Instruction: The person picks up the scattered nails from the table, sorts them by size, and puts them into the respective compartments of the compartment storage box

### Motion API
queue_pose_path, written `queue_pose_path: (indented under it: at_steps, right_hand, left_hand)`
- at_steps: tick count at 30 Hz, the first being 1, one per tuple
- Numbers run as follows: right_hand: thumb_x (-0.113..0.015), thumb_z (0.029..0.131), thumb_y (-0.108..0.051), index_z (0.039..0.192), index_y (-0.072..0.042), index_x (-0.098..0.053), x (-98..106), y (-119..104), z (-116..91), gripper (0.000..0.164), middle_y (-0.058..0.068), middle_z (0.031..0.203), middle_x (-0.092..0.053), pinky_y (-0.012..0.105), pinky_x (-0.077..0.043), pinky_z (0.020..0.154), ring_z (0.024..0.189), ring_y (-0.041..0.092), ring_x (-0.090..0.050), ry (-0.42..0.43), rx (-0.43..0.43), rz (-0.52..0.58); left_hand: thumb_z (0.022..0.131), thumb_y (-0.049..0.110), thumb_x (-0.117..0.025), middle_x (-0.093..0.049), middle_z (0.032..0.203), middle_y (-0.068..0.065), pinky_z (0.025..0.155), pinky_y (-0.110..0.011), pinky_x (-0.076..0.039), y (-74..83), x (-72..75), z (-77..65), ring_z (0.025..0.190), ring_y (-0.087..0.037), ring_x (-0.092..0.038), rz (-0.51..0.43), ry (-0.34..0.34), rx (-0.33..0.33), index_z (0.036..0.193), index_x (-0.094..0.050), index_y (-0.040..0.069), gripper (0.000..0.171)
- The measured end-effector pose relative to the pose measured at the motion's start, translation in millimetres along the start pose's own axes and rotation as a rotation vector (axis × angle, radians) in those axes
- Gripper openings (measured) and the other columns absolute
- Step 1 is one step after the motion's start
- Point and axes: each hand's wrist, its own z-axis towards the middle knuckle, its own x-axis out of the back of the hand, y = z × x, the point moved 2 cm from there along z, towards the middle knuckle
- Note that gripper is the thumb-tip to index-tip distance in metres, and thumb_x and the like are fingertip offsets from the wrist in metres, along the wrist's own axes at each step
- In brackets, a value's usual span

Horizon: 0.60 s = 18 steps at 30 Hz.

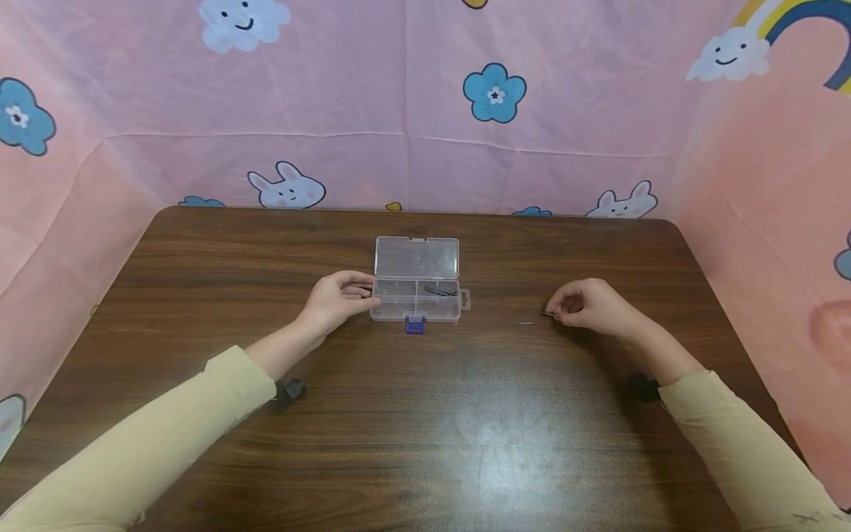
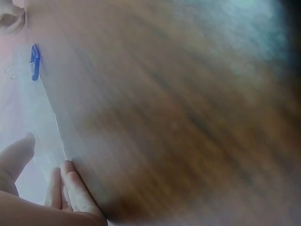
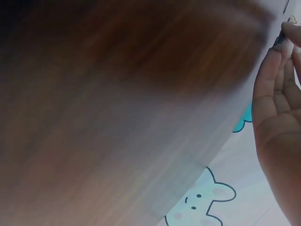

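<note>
A clear plastic compartment box (image 1: 394, 309) stands on the table with its lid (image 1: 417, 258) raised at the back and a blue latch (image 1: 415, 325) in front. My left hand (image 1: 335, 301) holds the box's left end between thumb and fingers. In the rear right compartment lie several thin metal nail-like pieces (image 1: 440, 292). Right of the box, my right hand (image 1: 588, 307) pinches a thin nail-like piece (image 1: 548, 314) between thumb and fingertip, low over the table. The right wrist view shows this nail-like piece (image 3: 281, 36) as dark metal, partly hidden by the fingers.
Two small metal pieces, one bright (image 1: 526, 323) and one dim (image 1: 524, 309), lie on the brown wooden table (image 1: 372, 414) between the box and the right hand. A clear hanging tab (image 1: 465, 299) juts from the box's right end. A pink patterned cloth (image 1: 359, 89) hangs behind the table.
</note>
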Motion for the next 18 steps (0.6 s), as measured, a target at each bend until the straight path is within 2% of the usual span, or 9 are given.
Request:
queue_pose_path:
  at_steps: [6,18]
  right_hand:
    - [-0.072,0.093,0.006,0.1,-0.004,-0.08,-2,-5,6,0.015,0.008,0.095,-0.079,0.017,-0.058,0.073,0.081,0.004,-0.066,0.032,0.022,-0.012]
    - [-0.07,0.094,0.006,0.103,-0.003,-0.08,-8,-17,25,0.015,0.01,0.097,-0.079,0.018,-0.057,0.072,0.081,0.005,-0.066,0.044,0.046,0.012]
  left_hand:
    - [0.098,0.012,-0.076,-0.064,0.144,-0.025,0.115,-0.046,-0.054,-0.1,-0.2,-0.2,0.13,-0.038,-0.065,-0.005,-0.008,0.003,0.144,-0.06,-0.002,0.051]
    - [0.098,0.013,-0.077,-0.065,0.143,-0.025,0.115,-0.046,-0.054,0.4,0.4,-1.3,0.13,-0.038,-0.065,-0.009,-0.006,0.002,0.144,-0.06,-0.002,0.051]
